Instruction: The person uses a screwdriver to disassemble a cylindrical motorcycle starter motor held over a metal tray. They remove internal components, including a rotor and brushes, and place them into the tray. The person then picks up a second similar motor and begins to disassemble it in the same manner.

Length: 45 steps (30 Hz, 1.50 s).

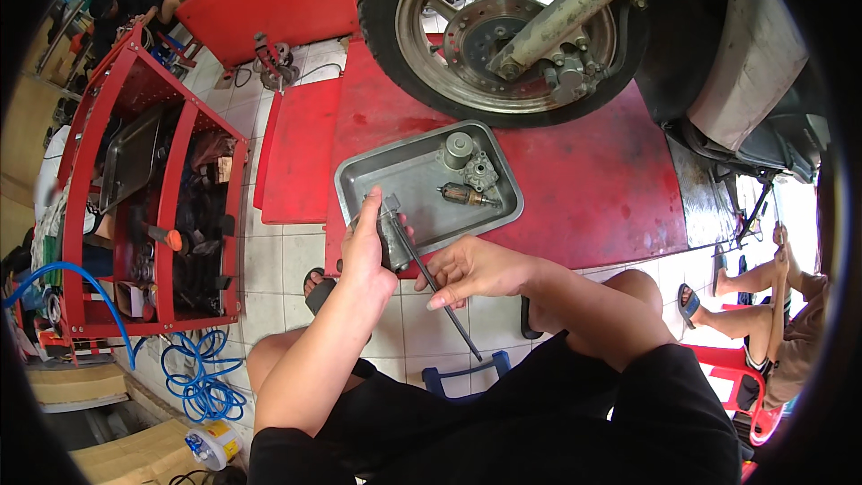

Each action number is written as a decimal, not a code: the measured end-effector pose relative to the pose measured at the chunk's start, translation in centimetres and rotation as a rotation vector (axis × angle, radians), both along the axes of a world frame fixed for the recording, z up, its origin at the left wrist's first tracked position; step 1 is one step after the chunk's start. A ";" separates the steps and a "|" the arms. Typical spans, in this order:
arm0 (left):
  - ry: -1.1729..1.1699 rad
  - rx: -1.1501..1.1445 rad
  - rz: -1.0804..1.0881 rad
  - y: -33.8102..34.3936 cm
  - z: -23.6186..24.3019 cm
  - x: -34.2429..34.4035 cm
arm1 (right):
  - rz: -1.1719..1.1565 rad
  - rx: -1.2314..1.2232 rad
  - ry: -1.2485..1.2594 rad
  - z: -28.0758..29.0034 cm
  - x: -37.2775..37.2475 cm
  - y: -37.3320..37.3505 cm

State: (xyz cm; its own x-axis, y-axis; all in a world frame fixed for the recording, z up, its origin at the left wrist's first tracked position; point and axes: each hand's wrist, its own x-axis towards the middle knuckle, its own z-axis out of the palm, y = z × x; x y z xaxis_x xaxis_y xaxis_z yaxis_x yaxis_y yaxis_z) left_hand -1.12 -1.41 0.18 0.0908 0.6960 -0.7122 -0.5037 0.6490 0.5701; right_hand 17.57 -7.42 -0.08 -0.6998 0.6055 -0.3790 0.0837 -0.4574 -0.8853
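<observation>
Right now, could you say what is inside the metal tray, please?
A metal cylinder, a grey casting and what looks like an armature; the left hand and its held part hide the near-left corner.

The head fisheye looks down on the nearby fingers [370,212].

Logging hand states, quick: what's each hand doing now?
Left hand: closed around a grey metal part.
Right hand: half-curled at a long dark rod; firm grip cannot be told.
</observation>
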 end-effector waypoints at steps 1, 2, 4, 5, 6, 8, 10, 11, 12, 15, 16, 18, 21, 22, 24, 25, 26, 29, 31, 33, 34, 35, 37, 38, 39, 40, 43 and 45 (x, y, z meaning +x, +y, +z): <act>0.001 -0.003 0.004 0.1 -0.1 0.0 | -0.001 -0.009 0.003 0.1 0.0 -0.1; 0.003 -0.009 0.007 0.1 -0.2 0.0 | -0.004 -0.020 0.008 0.1 -0.1 -0.2; 0.009 -0.018 0.013 0.1 -0.3 -0.1 | -0.044 -0.057 0.129 0.0 -0.1 -0.4; 0.012 -0.023 0.015 0.1 -0.2 0.0 | -0.064 -0.075 0.190 0.0 -0.1 -0.5; 0.015 -0.027 0.018 0.1 -0.1 0.0 | -0.061 -0.083 0.170 0.0 0.0 -0.5; 0.008 -0.026 0.009 0.0 -0.2 0.0 | -0.058 -0.097 0.129 0.0 0.0 -0.6; 0.004 -0.017 0.003 0.0 -0.2 0.0 | -0.028 -0.045 0.063 -0.2 0.2 -0.4; 0.004 -0.010 0.002 0.0 -0.4 0.0 | -0.012 -0.020 0.030 -0.4 0.2 -0.4; 0.004 -0.003 0.000 -0.1 -0.5 0.0 | -0.007 -0.003 0.007 -0.5 0.2 -0.3; 0.030 0.001 -0.003 0.0 -0.3 0.4 | 0.004 0.023 -0.067 -0.9 0.1 -0.5; 0.031 0.002 -0.005 -0.1 -0.5 0.2 | 0.010 0.013 -0.095 -1.5 -0.3 -0.7; 0.013 0.020 -0.007 -0.1 -1.0 -0.3 | 0.009 -0.001 -0.075 -0.7 -0.3 -0.5; 0.030 0.035 -0.022 0.1 -1.0 0.0 | -0.040 -0.101 0.186 0.3 -0.6 -0.8; 0.045 0.037 -0.029 0.1 -0.9 0.2 | -0.050 -0.129 0.181 0.5 -0.3 -0.8; 0.061 0.029 -0.030 0.1 -1.0 0.2 | -0.056 -0.198 0.187 0.7 -0.3 -0.7; 0.069 0.025 -0.030 0.0 -1.0 0.1 | -0.048 -0.180 0.155 0.6 -0.3 -0.9; 0.053 0.022 -0.028 0.1 -0.8 0.1 | -0.038 -0.149 0.116 0.9 -0.1 -0.8; 0.009 0.013 -0.020 0.2 -0.7 -0.1 | -0.037 -0.060 0.002 0.5 0.0 -0.2; 0.043 0.015 0.005 0.0 -0.8 -0.1 | -0.019 -0.011 -0.033 0.0 -0.2 -0.3; 0.041 0.026 0.010 0.3 -0.5 0.1 | -0.060 -0.070 -0.019 -0.6 -0.3 -0.6; 0.045 0.014 0.009 0.1 -0.5 0.1 | -0.081 -0.099 -0.012 -0.8 -0.4 -0.8; 0.046 0.011 0.006 0.1 -0.5 0.2 | -0.100 -0.127 0.068 -0.5 -0.5 -1.0; 0.039 0.015 0.004 0.3 -0.2 0.2 | -0.138 -0.182 0.228 0.3 -0.8 -1.3; 0.034 0.015 0.004 0.1 0.0 0.1 | -0.131 -0.181 0.218 0.3 -0.8 -1.3; 0.029 0.016 0.004 0.1 0.0 0.0 | -0.125 -0.181 0.207 0.2 -0.9 -1.2; 0.033 0.015 0.002 0.1 -0.1 0.1 | -0.119 -0.181 0.197 0.1 -0.9 -1.1; 0.041 0.021 0.008 0.2 -0.3 -0.1 | -0.056 -0.062 0.037 -0.9 -0.6 -0.6; 0.032 0.030 0.014 0.3 -0.5 -0.2 | -0.047 -0.031 -0.002 -0.9 -0.7 -0.5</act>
State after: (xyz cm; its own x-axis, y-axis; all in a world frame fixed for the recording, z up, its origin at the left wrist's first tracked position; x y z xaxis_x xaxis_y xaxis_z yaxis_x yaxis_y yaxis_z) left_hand -1.34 -1.07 -0.35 0.0582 0.7183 -0.6933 -0.4934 0.6244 0.6055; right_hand 16.89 -7.94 -0.99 -0.6702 0.6257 -0.3992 0.0629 -0.4881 -0.8705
